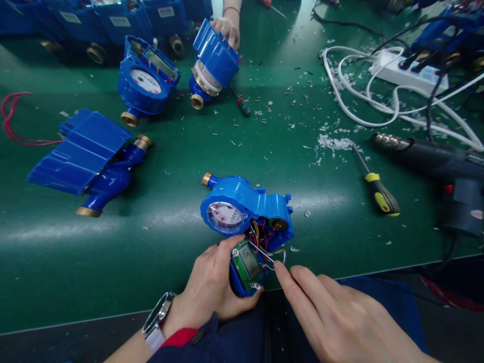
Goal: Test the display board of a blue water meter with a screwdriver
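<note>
A blue water meter [242,201] lies at the near edge of the green table, its housing open with coloured wires [262,237] showing. My left hand [209,287] grips its small display module [246,269], a green circuit board with an LCD, in a blue cover. My right hand [333,315] reaches in from the right, index fingertip touching the white wires beside the module. It holds nothing.
Other blue meters [145,80] and a blue cover [81,151] lie at the left. Another person's hand [227,27] holds a meter [214,63] at the back. A yellow-handled screwdriver [378,189], heat gun [434,166], white cables [363,108] and debris lie right.
</note>
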`<state>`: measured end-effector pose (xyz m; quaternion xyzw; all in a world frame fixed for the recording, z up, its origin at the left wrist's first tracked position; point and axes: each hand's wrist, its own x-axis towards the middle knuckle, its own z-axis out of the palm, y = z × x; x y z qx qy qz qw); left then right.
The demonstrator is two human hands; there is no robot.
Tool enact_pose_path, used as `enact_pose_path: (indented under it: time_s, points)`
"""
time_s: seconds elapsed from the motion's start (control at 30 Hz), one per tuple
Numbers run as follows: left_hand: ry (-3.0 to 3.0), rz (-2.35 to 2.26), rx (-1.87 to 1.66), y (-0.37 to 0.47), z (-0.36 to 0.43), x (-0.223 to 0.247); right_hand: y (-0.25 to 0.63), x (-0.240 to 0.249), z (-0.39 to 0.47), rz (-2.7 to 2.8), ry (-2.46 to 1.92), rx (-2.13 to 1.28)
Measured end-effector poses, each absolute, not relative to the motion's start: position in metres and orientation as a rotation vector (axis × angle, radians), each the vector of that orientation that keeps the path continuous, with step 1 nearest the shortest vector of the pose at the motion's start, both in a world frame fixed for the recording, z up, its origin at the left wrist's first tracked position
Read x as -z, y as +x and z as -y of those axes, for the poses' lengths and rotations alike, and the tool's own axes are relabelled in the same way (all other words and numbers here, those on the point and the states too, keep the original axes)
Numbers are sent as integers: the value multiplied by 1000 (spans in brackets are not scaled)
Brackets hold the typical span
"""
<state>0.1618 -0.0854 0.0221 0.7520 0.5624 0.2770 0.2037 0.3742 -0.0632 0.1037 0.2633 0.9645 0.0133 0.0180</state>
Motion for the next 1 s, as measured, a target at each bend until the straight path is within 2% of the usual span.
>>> enact_pose_path:
  time_s: [0.13, 0.37, 0.57, 1.0]
  points:
    - [2079, -1576, -794, 163, 86, -20, 372, -101, 61, -2986, 812, -42]
    - [2047, -1561, -875, 159, 91, -13, 380, -91, 60, -3098, 963, 213]
    - [2033, -1598, -893, 142, 107, -12, 377, -89, 69, -3065, 927, 497]
    - [2008, -1754, -513, 115, 138, -4, 332, -71, 75, -2839, 879, 625]
